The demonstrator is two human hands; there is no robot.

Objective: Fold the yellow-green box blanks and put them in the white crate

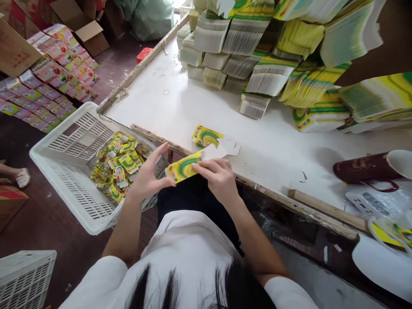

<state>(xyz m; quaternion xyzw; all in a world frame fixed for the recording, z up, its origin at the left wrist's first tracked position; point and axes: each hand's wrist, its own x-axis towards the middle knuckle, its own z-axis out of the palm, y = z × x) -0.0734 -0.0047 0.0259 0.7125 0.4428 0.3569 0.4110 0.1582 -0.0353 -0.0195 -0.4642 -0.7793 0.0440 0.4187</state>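
Note:
A small yellow and green carton (pixel 184 167) with a white end flap sticking out is held over the table's near edge. My right hand (pixel 220 176) grips it at its right end, fingers on top. My left hand (pixel 149 174) is at its left end, thumb and fingers spread wide, the thumb tip close to the carton's lower corner; I cannot tell whether it touches. Just beyond lies a second yellow and green carton (pixel 207 136) on the white table (pixel 144 105), with a white flap at its right.
Left of me, a white plastic basket (pixel 86 214) holds many small yellow cartons (pixel 120 167). Stacks of flat carton blanks (pixel 247 36) line the table's back. A dark mug (pixel 360 167) lies at the right. Pink boxes (pixel 61 64) are piled on the floor.

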